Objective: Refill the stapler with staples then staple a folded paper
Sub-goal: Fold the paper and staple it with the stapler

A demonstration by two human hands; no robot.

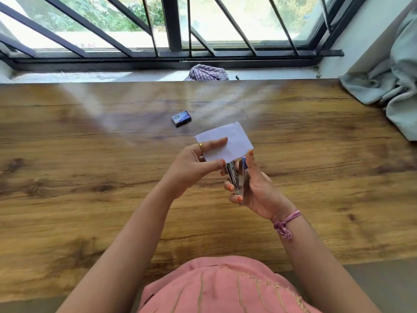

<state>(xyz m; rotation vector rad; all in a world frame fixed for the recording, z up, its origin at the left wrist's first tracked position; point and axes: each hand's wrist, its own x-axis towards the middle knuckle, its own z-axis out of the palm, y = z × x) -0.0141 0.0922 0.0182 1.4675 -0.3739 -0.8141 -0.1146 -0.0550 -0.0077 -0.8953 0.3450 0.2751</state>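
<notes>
Nearest, the right hand (252, 188) is wrapped around the small metal stapler (237, 176), nose pointing away from the body, thumb on the blue top. Just beyond, the left hand (194, 164) pinches the folded paper (234, 141) between thumb and fingers, its near edge at the stapler's mouth; how deep it sits I cannot tell. To do this well, slide the fold fully into the throat, keep fingertips clear, and squeeze squarely in one firm press. Farther off, the blue staple box (181, 118) lies on the wooden table (90, 154).
</notes>
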